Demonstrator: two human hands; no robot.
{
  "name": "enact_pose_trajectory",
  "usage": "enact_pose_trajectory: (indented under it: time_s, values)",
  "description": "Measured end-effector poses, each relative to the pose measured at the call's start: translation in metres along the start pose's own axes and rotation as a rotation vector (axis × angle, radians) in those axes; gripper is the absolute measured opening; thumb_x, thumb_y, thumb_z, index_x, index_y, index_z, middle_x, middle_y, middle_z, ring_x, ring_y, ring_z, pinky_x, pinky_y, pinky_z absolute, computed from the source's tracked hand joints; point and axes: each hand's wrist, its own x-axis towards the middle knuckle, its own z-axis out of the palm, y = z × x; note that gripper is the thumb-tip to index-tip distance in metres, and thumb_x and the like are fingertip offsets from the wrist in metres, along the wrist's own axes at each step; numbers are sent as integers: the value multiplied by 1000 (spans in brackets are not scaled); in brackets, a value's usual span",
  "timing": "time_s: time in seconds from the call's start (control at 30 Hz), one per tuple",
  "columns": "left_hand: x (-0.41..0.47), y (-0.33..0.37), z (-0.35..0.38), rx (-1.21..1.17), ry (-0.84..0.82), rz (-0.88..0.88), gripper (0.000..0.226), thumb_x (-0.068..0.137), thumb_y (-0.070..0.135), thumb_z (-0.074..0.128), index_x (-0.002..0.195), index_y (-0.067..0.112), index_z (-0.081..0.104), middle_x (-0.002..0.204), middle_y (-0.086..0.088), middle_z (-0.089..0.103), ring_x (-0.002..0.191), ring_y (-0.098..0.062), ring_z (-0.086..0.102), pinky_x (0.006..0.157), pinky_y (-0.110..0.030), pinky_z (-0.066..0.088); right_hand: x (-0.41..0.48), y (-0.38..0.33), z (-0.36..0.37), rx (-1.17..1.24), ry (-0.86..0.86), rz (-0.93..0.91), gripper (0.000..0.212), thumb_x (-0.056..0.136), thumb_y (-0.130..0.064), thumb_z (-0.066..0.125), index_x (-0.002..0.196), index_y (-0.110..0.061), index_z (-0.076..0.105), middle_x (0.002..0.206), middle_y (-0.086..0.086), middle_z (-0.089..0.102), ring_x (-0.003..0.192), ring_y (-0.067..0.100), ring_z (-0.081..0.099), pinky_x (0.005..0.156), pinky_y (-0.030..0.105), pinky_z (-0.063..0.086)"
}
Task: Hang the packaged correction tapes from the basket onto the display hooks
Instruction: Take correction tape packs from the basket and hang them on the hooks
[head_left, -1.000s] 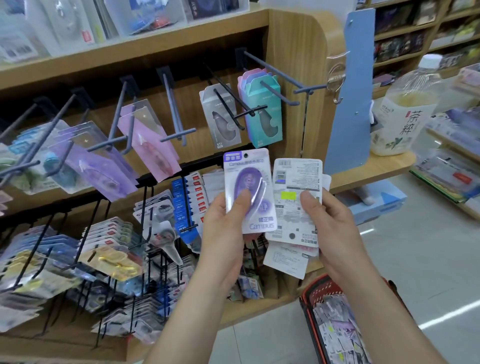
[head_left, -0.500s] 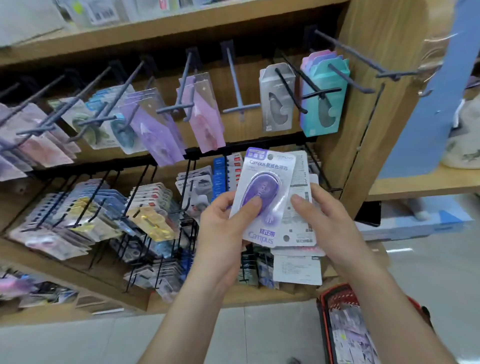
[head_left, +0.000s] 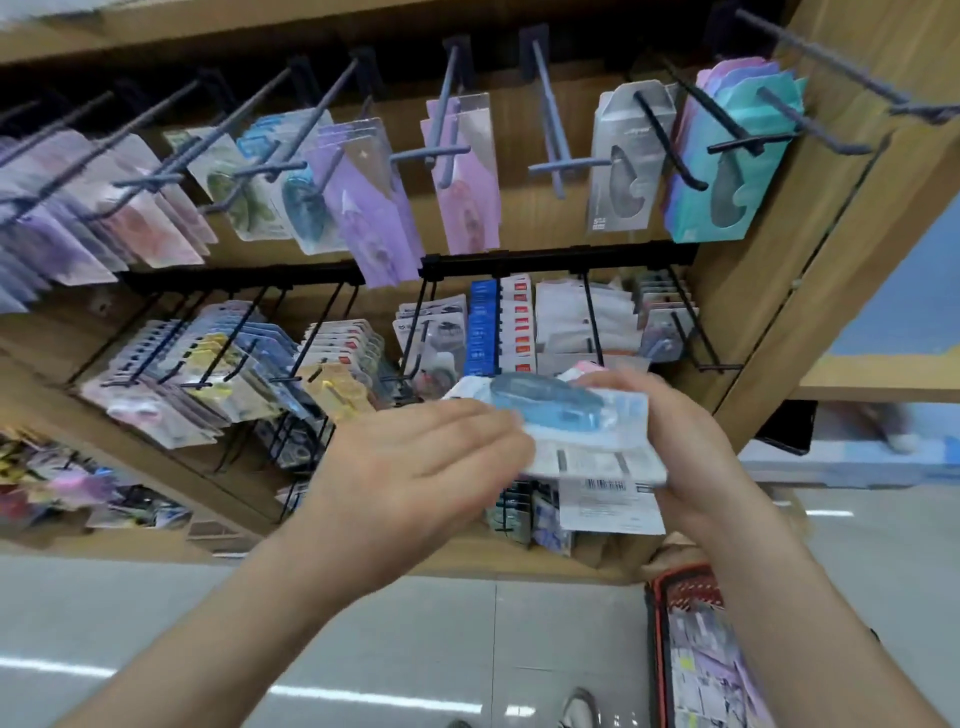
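Fingers: right hand (head_left: 691, 447) grips correction-tape stack (head_left: 587, 457); left hand (head_left: 415, 457) flat, touching it | one basket (head_left: 657, 649)

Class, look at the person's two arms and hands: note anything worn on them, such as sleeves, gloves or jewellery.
The left hand and right hand are bare, without gloves. The left forearm and right forearm are uncovered to the frame's edge: no sleeves, watch or bracelet show. Motion blur leaves rings uncertain.
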Motion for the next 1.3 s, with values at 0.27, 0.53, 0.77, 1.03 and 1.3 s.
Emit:
enact_pose_trajectory:
  time_s: [0.27, 0.53, 0.77, 1.03, 1.3]
  values:
    - [-24, -25, 1, 48, -140, 141, 7, 101, 12, 54, 105, 12, 60, 117, -8, 71, 110, -25, 68, 91, -42, 54, 2, -1, 1, -220, -276, -49, 30, 70, -20, 77, 99, -15, 71, 110, 5, 66, 81, 20, 70, 60, 28, 57]
    - [-28, -37, -3, 131, -174, -54, 12, 95, 2, 60, 104, 6, 67, 109, -13, 71, 99, -31, 67, 86, -45, 54, 6, 5, 7, -22, -15, -66, 20, 89, -7, 65, 97, -24, 73, 96, 10, 73, 65, 21, 71, 48, 27, 55]
    - [-39, -19, -21, -274, -58, -853, 32, 95, 29, 63, 123, 42, 59, 115, 35, 62, 106, 10, 59, 85, -5, 43, 19, 1, 3, -257, 145, -378, 36, 93, -6, 65, 93, -41, 73, 108, -13, 69, 97, 31, 69, 77, 44, 59]
    - [-22, -9, 24, -774, 397, -1600, 33, 96, 12, 58, 92, 35, 80, 105, 5, 76, 103, -23, 70, 93, -50, 55, 17, 5, 23, -407, 61, -650, 33, 91, 4, 64, 107, -24, 69, 115, -19, 68, 109, 3, 58, 102, 37, 47]
    - [-3, 1, 29, -975, 307, -1533, 40, 72, 43, 73, 102, 17, 74, 95, 1, 77, 89, -12, 72, 74, -28, 58, 15, 9, 45, -453, -74, -715, 39, 90, 3, 65, 100, -34, 66, 102, -29, 67, 102, -6, 60, 89, 11, 44]
